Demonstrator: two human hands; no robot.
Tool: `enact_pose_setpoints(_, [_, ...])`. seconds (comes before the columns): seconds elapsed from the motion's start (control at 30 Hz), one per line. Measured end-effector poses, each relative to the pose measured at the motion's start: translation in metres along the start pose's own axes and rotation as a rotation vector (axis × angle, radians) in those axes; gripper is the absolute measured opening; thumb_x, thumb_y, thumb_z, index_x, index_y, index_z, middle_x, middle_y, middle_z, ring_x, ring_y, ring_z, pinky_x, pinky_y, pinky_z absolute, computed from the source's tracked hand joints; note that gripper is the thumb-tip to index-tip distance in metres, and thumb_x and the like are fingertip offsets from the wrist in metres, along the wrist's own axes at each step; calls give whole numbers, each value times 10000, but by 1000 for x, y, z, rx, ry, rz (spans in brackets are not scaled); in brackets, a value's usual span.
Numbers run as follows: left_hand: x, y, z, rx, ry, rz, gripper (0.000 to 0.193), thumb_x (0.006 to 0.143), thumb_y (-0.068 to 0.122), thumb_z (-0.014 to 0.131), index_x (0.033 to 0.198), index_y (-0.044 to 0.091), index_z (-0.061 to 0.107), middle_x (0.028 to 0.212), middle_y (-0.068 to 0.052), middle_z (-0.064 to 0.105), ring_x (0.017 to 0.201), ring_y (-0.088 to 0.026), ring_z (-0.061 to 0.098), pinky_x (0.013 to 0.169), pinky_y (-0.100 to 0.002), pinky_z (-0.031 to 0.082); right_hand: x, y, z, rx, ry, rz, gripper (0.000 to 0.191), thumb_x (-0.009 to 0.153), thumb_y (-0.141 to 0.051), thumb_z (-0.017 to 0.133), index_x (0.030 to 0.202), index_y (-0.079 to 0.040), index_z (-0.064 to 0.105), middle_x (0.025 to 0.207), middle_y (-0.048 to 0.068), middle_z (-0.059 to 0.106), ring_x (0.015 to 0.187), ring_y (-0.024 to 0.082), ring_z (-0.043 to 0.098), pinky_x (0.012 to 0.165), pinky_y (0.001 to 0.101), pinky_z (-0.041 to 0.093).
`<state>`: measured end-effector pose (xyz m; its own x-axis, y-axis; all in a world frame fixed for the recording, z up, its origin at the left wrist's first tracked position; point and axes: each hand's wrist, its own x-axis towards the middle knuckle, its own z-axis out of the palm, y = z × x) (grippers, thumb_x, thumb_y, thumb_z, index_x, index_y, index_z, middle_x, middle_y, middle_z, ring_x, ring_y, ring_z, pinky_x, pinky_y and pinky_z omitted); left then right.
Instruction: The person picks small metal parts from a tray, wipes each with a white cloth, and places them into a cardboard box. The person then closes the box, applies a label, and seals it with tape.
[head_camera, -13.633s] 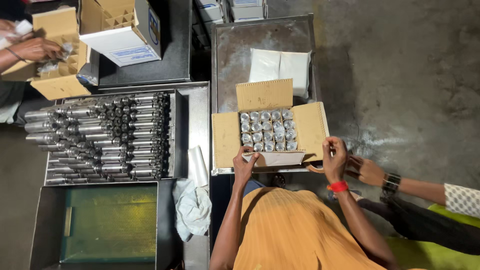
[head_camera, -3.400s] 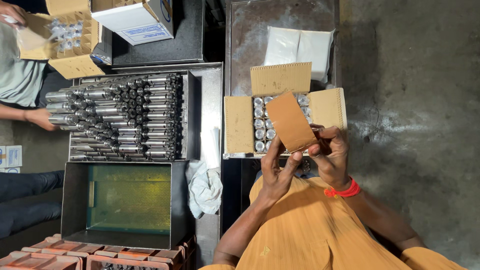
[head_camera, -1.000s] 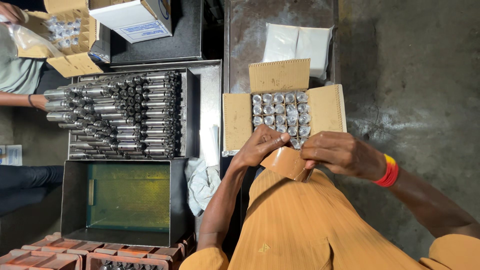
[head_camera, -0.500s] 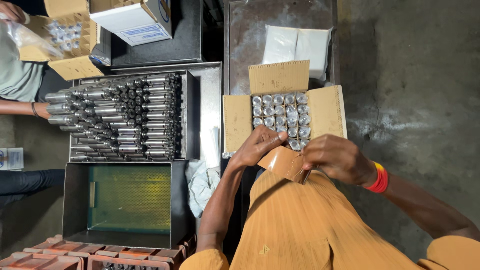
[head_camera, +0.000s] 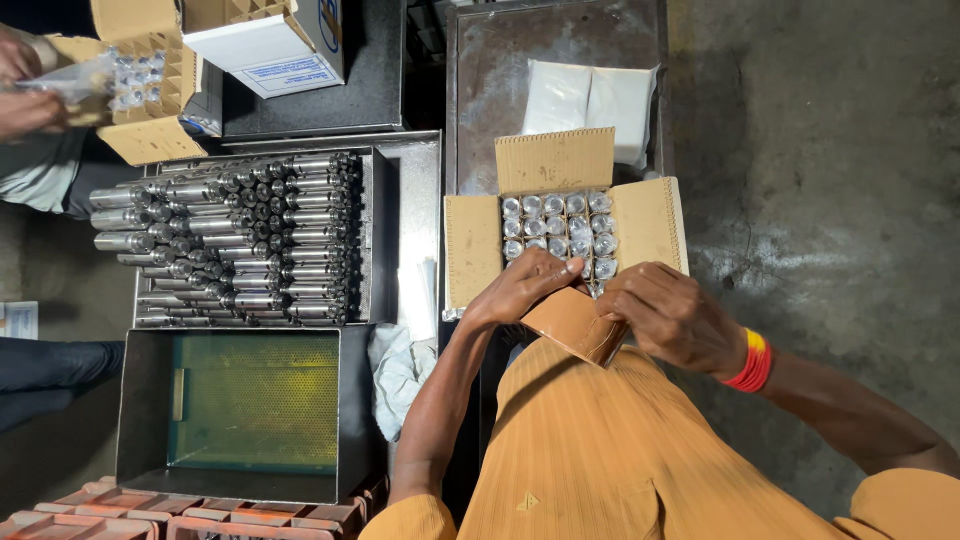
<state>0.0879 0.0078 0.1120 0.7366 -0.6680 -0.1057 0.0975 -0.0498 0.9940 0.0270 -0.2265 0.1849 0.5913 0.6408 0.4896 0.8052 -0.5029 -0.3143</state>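
Both my left hand and right hand pinch the brown cardboard flap over the open cardboard box of metal cylinders; next, fold it flat.

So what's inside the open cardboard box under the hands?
The cardboard box holds rows of shiny metal cylinders standing on end. The left hand and right hand cover the nearest row.

The cardboard box is tan, its flaps plain brown, and the cylinders in it shine silver. The shirt is orange with fine ribbed stripes. A red and yellow wristband circles one wrist. The metal bin shows a green mesh floor. Two packets are white.
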Motion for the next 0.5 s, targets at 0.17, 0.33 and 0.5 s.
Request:
enact_pose_setpoints(0.17, [25,-23,-13,-22,-113,-38,571,1012,508,571,648,80,670,522,15,509,454,-77,428,441,-287,352,-15,2,23,93,96,-69,216,753,55,685,934,-6,585,957,124,653,919,288,653,813,413,552])
enact_pose_setpoints(0.33, [50,-55,-21,-317,-79,-208,526,988,548,585,793,72,695,604,-13,600,468,-93,519,455,-259,433,-20,14,48,183,187,180,217,881,101,631,1074,12,588,995,101,662,951,270,671,831,378,562])
enact_pose_setpoints(0.5, [52,-81,-13,-389,29,-313,533,991,556,575,813,64,678,660,5,591,541,-84,548,502,-254,468,-18,12,48,232,71,296,478,777,-182,822,1197,1,687,924,113,656,832,273,663,718,383,547])
